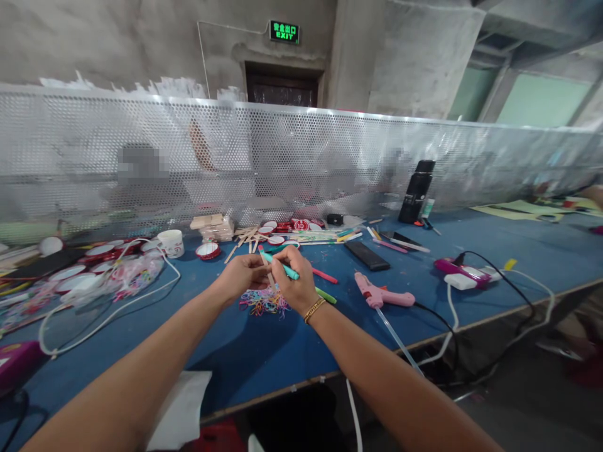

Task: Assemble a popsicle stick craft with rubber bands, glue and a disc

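Both hands — left hand (242, 274), right hand (294, 282) — pinched together around a teal stick (281, 265) above rubber bands (264, 302).

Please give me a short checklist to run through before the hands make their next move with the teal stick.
1. Teal stick gripped in right hand: ok.
2. Left hand meets the right hand at the sticks: ok.
3. Coloured rubber bands lie under the hands: ok.
4. Pink glue gun lies apart from the hands: ok.
5. Glue gun hot or not: cannot tell.
6. What the left hand pinches: cannot tell.
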Available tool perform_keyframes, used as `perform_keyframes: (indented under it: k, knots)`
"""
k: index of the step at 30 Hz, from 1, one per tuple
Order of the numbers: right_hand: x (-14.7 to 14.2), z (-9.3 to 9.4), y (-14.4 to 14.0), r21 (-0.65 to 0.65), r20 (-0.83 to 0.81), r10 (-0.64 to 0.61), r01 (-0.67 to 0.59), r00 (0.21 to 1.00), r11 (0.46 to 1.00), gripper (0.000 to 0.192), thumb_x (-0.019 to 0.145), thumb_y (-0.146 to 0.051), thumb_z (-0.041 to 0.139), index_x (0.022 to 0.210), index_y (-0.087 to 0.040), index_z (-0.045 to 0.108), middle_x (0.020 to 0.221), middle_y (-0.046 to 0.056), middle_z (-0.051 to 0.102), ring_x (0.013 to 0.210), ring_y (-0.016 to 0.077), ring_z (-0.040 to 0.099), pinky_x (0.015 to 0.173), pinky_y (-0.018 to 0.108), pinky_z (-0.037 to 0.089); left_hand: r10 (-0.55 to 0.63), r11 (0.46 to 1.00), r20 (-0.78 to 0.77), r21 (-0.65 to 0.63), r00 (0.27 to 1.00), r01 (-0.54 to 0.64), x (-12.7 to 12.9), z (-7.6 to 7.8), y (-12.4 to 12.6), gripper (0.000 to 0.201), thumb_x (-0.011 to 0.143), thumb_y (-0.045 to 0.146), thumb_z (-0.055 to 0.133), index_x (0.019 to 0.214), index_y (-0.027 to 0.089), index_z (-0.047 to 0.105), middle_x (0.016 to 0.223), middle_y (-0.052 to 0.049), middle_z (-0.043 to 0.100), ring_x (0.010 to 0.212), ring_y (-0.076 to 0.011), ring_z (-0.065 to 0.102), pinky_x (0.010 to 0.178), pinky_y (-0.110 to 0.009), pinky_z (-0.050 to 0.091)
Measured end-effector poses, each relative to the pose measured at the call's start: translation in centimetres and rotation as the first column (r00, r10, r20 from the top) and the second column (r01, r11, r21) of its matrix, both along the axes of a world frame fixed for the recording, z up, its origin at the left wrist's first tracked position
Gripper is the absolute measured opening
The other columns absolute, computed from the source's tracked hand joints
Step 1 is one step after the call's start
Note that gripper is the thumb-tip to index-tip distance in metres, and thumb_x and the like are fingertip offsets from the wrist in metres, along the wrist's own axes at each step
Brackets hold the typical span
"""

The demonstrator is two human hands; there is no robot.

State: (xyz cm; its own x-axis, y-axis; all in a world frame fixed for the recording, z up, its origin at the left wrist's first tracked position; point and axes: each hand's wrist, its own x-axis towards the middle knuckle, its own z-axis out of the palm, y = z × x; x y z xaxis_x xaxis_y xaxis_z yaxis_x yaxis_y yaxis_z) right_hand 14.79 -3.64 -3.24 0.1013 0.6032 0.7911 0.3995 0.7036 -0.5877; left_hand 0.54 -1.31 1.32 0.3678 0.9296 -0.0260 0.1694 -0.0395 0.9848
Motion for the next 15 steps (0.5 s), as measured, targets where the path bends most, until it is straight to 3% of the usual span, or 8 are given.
perform_keyframes:
  k: [7, 15]
  knots:
    - [-0.02, 0.2, -0.04, -0.016, -0.032, -0.039, 0.039, 0.999, 0.999, 0.009, 0.087, -0.028, 0.051, 0.081, -0.022, 0.053, 0.069, -0.001, 0.062, 0.063, 0.0145, 0.06, 0.062, 0.026, 0.045, 0.0, 1.0, 0.0, 0.007, 1.0, 0.0, -0.14, -0.15, 0.39, 0.049, 0.047, 0.04, 0.09, 0.08, 0.014, 0.066, 0.065, -0.002, 0.068, 0.059, -0.0126, 0.064, 0.063, -0.027, 0.052]
    - [-0.03, 0.04, -0.14, 0.001, -0.019, -0.001, 0.001, 1.0, 1.0, 0.008, 0.087, -0.027, 0.051, 0.082, -0.021, 0.053, 0.07, -0.001, 0.062, 0.064, 0.0139, 0.059, 0.062, 0.025, 0.044, -0.01, 1.0, -0.017, 0.01, 1.0, 0.01, -0.22, -0.07, 0.42, 0.047, 0.047, 0.041, 0.09, 0.076, 0.014, 0.065, 0.065, -0.001, 0.068, 0.059, -0.0119, 0.064, 0.063, -0.025, 0.052]
